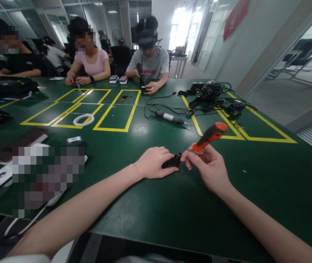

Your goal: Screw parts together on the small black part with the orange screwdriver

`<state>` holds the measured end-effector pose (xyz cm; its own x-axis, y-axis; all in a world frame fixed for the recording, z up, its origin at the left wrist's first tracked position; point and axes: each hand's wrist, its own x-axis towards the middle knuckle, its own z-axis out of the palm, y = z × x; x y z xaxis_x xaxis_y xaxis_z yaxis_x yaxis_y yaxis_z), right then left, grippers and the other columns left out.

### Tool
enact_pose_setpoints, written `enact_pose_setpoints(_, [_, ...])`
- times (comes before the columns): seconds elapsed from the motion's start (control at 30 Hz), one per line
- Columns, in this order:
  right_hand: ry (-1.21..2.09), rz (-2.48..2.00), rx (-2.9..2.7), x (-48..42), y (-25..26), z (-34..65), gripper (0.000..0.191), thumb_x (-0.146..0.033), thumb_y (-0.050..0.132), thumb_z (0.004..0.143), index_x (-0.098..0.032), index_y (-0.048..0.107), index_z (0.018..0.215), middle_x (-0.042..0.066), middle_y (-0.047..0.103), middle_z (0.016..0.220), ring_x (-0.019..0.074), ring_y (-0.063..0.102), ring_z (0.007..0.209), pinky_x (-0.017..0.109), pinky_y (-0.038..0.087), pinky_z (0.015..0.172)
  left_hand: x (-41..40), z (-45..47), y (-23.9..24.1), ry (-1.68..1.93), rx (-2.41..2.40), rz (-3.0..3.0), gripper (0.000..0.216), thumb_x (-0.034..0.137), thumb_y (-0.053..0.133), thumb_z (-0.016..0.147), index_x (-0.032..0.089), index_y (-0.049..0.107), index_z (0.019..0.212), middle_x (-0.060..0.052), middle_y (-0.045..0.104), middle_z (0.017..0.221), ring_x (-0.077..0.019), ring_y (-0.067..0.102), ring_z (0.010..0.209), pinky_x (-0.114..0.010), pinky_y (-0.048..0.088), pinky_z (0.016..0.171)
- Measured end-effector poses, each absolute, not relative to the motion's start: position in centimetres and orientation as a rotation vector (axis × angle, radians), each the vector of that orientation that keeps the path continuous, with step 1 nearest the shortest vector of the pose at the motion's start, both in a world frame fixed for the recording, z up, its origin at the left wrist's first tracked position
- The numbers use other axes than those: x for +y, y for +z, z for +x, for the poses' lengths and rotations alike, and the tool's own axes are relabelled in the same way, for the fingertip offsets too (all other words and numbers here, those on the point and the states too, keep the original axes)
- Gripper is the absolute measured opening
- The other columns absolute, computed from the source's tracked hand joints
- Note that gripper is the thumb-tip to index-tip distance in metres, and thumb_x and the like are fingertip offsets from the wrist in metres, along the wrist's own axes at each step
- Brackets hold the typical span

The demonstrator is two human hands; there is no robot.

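Note:
My left hand point(156, 163) lies on the green table, its thumb and fingers closed round a small black part point(173, 162) with a short round stub on top. The rest of that part is hidden under the fingers. Just to the right, my right hand point(209, 164) has a screwdriver point(210, 136) with a dark and orange handle. The handle leans up and to the right out of the fingers. The fingertips come close to the black part; the screwdriver's shaft and tip are hidden, so contact cannot be told.
A corded electric screwdriver point(169, 117) lies ahead, with a heap of black cables point(210, 95) beyond it. A white tape roll point(83, 119) sits inside yellow tape markings point(110, 129). Across the table a person point(149, 60) holds a power tool point(141, 72). Phones and leads crowd the left.

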<state>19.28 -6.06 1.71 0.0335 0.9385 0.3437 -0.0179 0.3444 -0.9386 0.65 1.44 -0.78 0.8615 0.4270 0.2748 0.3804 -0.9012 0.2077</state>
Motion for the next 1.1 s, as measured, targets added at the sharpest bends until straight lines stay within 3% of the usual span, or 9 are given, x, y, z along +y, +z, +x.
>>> enact_pose_setpoints(0.23, [0.888,-0.978,-1.368,-6.07,2.02,19.31,0.034,-0.053,0.074,0.088,-0.021,0.069,0.079,0.004,0.069,0.076,0.0137,0.057,0.052,0.029,0.052,0.05,1.37,0.61,-0.81,0.462,0.638,2.887,0.037,0.052,0.055,0.098,0.016,0.065,0.096,-0.006,0.065,0.084,-0.0206,0.062,0.082,-0.033,0.047,0.075])
enact_pose_setpoints(0.4, [0.938,-0.954,-1.326,-6.18,1.85,19.07,0.03,-0.051,0.074,0.088,-0.022,0.065,0.09,0.002,0.069,0.072,0.0138,0.058,0.051,0.028,0.053,0.05,1.42,0.62,-0.8,0.469,0.632,2.89,0.036,0.051,0.056,0.098,0.016,0.064,0.094,-0.005,0.064,0.083,-0.0207,0.062,0.081,-0.033,0.047,0.074])
enact_pose_setpoints(0.63, [0.803,-1.03,-1.381,-6.18,2.13,19.48,0.027,-0.042,0.082,0.081,-0.021,0.069,0.073,0.003,0.067,0.075,0.0127,0.055,0.053,0.028,0.051,0.049,1.42,0.63,-0.69,0.476,0.624,2.9,0.037,0.051,0.056,0.098,0.015,0.064,0.093,-0.006,0.065,0.083,-0.0205,0.061,0.08,-0.032,0.046,0.072])
enact_pose_setpoints(0.8, [0.837,-0.976,-1.351,-5.91,1.87,19.34,0.029,-0.049,0.073,0.09,-0.02,0.072,0.083,0.004,0.07,0.072,0.0137,0.057,0.049,0.029,0.051,0.047,1.41,0.59,-0.8,0.485,0.626,2.905,0.037,0.052,0.056,0.098,0.016,0.065,0.093,-0.005,0.064,0.081,-0.0205,0.061,0.079,-0.032,0.045,0.073])
enact_pose_setpoints(0.9, [0.88,-0.924,-1.325,-5.98,1.72,19.2,0.028,-0.049,0.075,0.088,-0.022,0.069,0.093,0.003,0.072,0.073,0.0142,0.06,0.051,0.029,0.053,0.049,1.41,0.63,-0.85,0.492,0.632,2.9,0.037,0.052,0.057,0.098,0.016,0.065,0.092,-0.005,0.064,0.08,-0.0202,0.061,0.079,-0.032,0.045,0.073])
enact_pose_setpoints(1.1, [0.786,-1.026,-1.374,-6.04,1.74,19.48,0.034,-0.05,0.08,0.082,-0.02,0.066,0.075,0.003,0.07,0.072,0.0133,0.057,0.051,0.027,0.052,0.048,1.42,0.69,-0.78,0.49,0.625,2.905,0.037,0.051,0.057,0.098,0.016,0.065,0.093,-0.005,0.065,0.082,-0.0203,0.062,0.08,-0.032,0.046,0.073])
